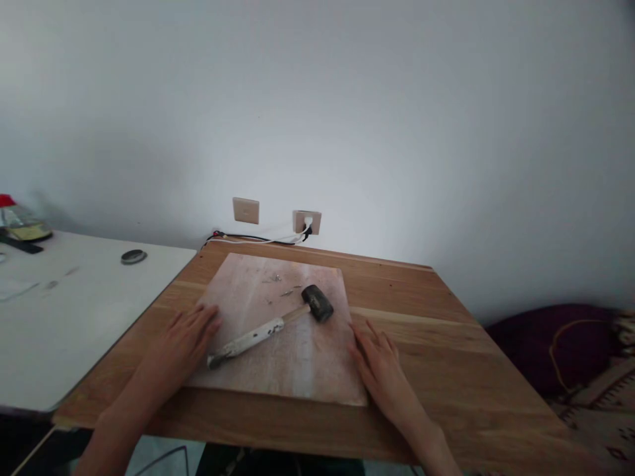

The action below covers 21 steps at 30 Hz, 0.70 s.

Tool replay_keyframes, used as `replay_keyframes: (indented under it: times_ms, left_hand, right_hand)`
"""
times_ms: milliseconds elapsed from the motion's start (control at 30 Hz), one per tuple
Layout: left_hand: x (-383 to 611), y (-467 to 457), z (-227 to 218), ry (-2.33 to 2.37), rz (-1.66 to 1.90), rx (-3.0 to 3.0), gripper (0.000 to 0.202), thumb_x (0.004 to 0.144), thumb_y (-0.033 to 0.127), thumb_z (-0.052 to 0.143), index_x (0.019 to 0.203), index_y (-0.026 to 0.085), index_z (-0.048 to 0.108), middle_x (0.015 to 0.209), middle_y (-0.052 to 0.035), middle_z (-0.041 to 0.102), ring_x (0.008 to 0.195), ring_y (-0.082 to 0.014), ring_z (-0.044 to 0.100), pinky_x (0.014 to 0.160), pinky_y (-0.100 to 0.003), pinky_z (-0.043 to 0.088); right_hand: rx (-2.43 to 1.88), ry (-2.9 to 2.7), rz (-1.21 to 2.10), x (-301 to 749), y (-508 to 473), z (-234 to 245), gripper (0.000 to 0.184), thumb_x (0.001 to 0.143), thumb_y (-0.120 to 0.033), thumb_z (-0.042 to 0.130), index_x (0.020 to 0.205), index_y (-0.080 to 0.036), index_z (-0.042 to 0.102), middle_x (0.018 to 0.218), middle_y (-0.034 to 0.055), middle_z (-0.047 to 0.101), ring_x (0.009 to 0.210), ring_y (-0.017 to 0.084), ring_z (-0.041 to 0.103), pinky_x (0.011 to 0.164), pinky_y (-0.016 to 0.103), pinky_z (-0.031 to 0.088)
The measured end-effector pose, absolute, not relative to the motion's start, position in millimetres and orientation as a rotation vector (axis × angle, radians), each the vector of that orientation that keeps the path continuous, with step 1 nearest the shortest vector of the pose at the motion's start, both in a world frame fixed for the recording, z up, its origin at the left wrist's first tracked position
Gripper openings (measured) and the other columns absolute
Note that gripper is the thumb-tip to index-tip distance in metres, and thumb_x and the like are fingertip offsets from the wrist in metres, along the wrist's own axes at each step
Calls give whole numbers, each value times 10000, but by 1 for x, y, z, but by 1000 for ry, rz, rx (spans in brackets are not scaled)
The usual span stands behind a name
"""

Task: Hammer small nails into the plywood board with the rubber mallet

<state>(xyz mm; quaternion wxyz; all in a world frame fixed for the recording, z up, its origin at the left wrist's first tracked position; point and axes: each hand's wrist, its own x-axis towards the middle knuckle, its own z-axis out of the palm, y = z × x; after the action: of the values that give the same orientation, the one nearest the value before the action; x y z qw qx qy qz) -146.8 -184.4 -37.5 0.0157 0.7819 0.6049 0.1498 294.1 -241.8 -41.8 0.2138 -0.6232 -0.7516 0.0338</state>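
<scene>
A pale, scuffed board (278, 377) lies flat on the wooden table. My left hand (186, 340) rests at its left edge, fingers stretched out and the thumb over the surface. At the right edge my right hand (380, 357) lies flat with fingers apart, touching or close to the board's side. Between the hands a mallet (317, 303) with a black head lies diagonally on the board, its white-wrapped handle (253, 338) pointing to the lower left. Several small metal pieces (286, 293), perhaps nails or screws, are scattered behind it. Neither hand holds anything.
The wooden table (431, 357) stands against the wall. A white table (99, 297) adjoins it on the left, with a round lid (133, 256) and a red-capped bottle (22, 221). Cables (258, 238) run along the back to a wall socket (306, 223). Dark purple fabric (565, 344) lies at right.
</scene>
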Motion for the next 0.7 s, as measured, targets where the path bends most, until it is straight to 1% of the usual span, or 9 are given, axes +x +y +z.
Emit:
replay_keyframes:
  times_ms: [100, 233, 300, 367, 433, 533, 600, 633, 700]
  left_hand:
    - [-182, -187, -34, 1960, 494, 2411, 519, 1033, 394, 338, 1260, 176, 751, 1434, -152, 734, 1419, -362, 626, 1242, -592, 443]
    - [-202, -194, -26, 2105, 577, 2271, 555, 1054, 463, 317, 1280, 159, 723, 1441, -149, 727, 1395, -354, 643, 1221, -558, 485]
    - [-203, -195, -25, 2118, 581, 2233, 565, 1042, 482, 317, 1279, 172, 725, 1457, -133, 721, 1430, -348, 614, 1236, -537, 476]
    - [-203, -197, -27, 2099, 575, 2236, 595, 1023, 502, 308, 1287, 168, 724, 1461, -135, 718, 1463, -353, 581, 1252, -538, 455]
    - [-203, -199, -28, 2072, 561, 2272, 590, 1017, 492, 316, 1298, 166, 720, 1454, -143, 719, 1480, -366, 560, 1259, -565, 439]
    - [-195, -206, -24, 1956, 497, 2403, 459, 989, 345, 391, 1246, 231, 753, 1427, -123, 732, 1481, -375, 552, 1262, -607, 419]
    - [-181, -212, -17, 1858, 389, 2494, 420, 957, 261, 435, 1193, 267, 782, 1422, -124, 731, 1477, -400, 549, 1243, -647, 422]
    - [-170, -216, -14, 1834, 319, 2519, 406, 962, 259, 448, 1179, 264, 791, 1424, -143, 726, 1473, -426, 546, 1218, -673, 436]
    - [-143, -224, -9, 1896, 236, 2479, 370, 1009, 341, 471, 1151, 246, 800, 1434, -185, 711, 1464, -469, 542, 1142, -702, 496]
  right_hand:
    - [-1652, -2189, 219, 268, -231, -35, 486, 1127, -396, 407, 1567, -260, 562, 1594, 106, 614, 1618, 350, 366, 1269, 670, 359]
    - [-1531, -2296, 268, 243, -222, -26, 494, 1125, -387, 450, 1586, -232, 543, 1632, 111, 574, 1610, 328, 387, 1301, 619, 342]
    - [-1474, -2352, 272, 234, -221, -22, 480, 1129, -369, 455, 1573, -215, 556, 1610, 114, 598, 1600, 316, 407, 1309, 600, 338]
    - [-1455, -2394, 255, 227, -222, -18, 459, 1126, -363, 479, 1541, -198, 587, 1555, 119, 649, 1587, 323, 427, 1308, 610, 335]
    - [-1477, -2392, 211, 225, -221, -16, 435, 1122, -351, 495, 1504, -185, 617, 1511, 130, 682, 1568, 342, 453, 1297, 633, 342]
    - [-1503, -2342, 154, 232, -220, -16, 394, 1118, -323, 485, 1457, -208, 647, 1477, 130, 706, 1536, 354, 496, 1274, 644, 371]
    - [-1509, -2296, 120, 243, -222, -18, 364, 1115, -304, 474, 1416, -232, 664, 1443, 116, 728, 1510, 349, 528, 1266, 637, 385]
    - [-1520, -2269, 101, 251, -223, -19, 347, 1113, -297, 469, 1387, -239, 675, 1426, 112, 737, 1494, 344, 546, 1262, 631, 391]
    - [-1563, -2201, 54, 270, -229, -24, 315, 1112, -300, 463, 1310, -244, 701, 1389, 113, 755, 1456, 340, 586, 1247, 625, 409]
